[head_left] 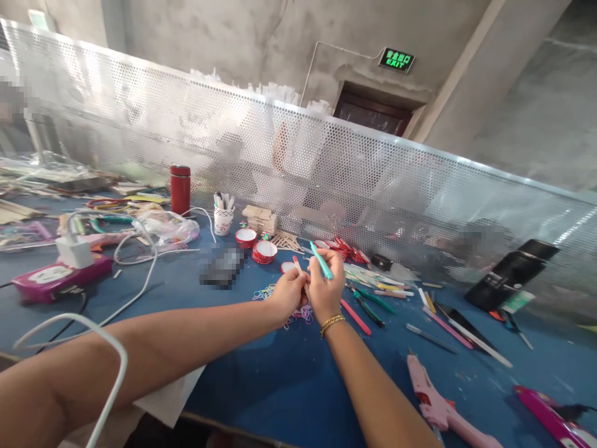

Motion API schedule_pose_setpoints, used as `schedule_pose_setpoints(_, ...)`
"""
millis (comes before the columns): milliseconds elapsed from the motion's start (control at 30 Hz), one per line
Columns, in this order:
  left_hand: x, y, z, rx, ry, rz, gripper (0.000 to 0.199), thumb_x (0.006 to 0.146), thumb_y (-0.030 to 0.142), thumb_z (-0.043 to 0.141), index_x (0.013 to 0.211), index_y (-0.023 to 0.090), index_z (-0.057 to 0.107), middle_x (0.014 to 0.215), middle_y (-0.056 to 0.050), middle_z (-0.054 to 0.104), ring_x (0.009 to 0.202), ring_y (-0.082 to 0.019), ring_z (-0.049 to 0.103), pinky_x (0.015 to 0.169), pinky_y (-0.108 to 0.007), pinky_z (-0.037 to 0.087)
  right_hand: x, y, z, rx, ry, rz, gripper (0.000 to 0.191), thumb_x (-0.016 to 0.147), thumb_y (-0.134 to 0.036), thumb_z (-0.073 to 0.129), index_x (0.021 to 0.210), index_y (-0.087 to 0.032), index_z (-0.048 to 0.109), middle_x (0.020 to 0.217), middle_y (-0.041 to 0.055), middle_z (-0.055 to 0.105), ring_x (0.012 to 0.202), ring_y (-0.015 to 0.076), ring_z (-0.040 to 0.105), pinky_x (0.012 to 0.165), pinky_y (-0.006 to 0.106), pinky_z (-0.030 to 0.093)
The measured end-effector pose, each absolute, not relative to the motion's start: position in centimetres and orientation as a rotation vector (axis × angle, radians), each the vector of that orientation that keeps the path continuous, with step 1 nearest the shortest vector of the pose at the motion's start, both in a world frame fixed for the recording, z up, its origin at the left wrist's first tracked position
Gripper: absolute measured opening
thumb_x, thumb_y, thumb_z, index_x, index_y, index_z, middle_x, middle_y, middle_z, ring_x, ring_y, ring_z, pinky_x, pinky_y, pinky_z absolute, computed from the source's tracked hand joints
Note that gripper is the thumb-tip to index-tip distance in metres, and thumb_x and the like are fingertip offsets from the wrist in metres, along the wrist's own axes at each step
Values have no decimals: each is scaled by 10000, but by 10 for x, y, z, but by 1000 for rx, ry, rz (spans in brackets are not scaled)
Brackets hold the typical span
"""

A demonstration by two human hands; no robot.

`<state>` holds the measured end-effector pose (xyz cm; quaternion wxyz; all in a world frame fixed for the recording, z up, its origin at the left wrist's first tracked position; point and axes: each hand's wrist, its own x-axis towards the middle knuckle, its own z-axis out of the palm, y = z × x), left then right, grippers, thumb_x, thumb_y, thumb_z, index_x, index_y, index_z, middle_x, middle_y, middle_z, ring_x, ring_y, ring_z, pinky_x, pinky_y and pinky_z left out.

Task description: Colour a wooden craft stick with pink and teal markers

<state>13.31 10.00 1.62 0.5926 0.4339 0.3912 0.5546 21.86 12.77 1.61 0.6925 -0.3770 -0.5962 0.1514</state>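
Over the middle of the table, my left hand [286, 295] is closed on a thin pale stick with a red tip [297, 264]. My right hand [327, 291], a gold bracelet at its wrist, grips a teal pen [321, 261] that slants up to the left. Both hands almost touch, and the stick's lower end is hidden between them. Beneath and beside them lies a heap of small coloured paper clips or loops [302, 316]. Several round red-and-white pieces [265, 251] sit just beyond my left hand. A pink-red stick [355, 317] lies right of my right wrist.
A pink glue gun [433, 398] and green-handled pliers [366, 306] lie at right. Farther left are a phone [224, 267], a paper cup of pens [224, 219], a red flask [180, 190] and a purple power strip [60, 280]. A perforated metal screen [261, 155] borders the table's back.
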Motion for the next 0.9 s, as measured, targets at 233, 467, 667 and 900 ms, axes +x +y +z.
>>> schedule_pose_setpoints(233,114,90,19,1002,990,1156,203,848,360,554,761,181,518,531,20,575,398,-79,488,411,-185,300,220,125,24,-835,-1309,364,128,849,-323,572,875,-198,559,769,-3,590,687,147,559,681,289,463)
schedule_pose_setpoints(467,104,84,20,1137,924,1048,318,832,475,551,709,182,567,437,51,444,367,-63,342,385,-178,184,219,117,32,-853,-1341,347,154,868,-304,541,756,-204,509,637,-40,531,573,119,500,592,257,422)
schedule_pose_setpoints(667,107,87,14,1154,888,1039,310,873,374,477,648,178,561,434,22,475,342,-68,330,377,-204,185,219,113,34,-836,-1339,369,143,859,-341,559,845,-200,544,654,-34,552,578,125,526,577,257,435)
schedule_pose_setpoints(900,111,92,18,1001,984,1131,266,872,272,487,641,165,564,454,22,493,353,-68,379,404,-209,228,223,119,31,-872,-1280,318,234,845,-398,586,921,-177,613,778,14,629,669,148,589,666,295,478)
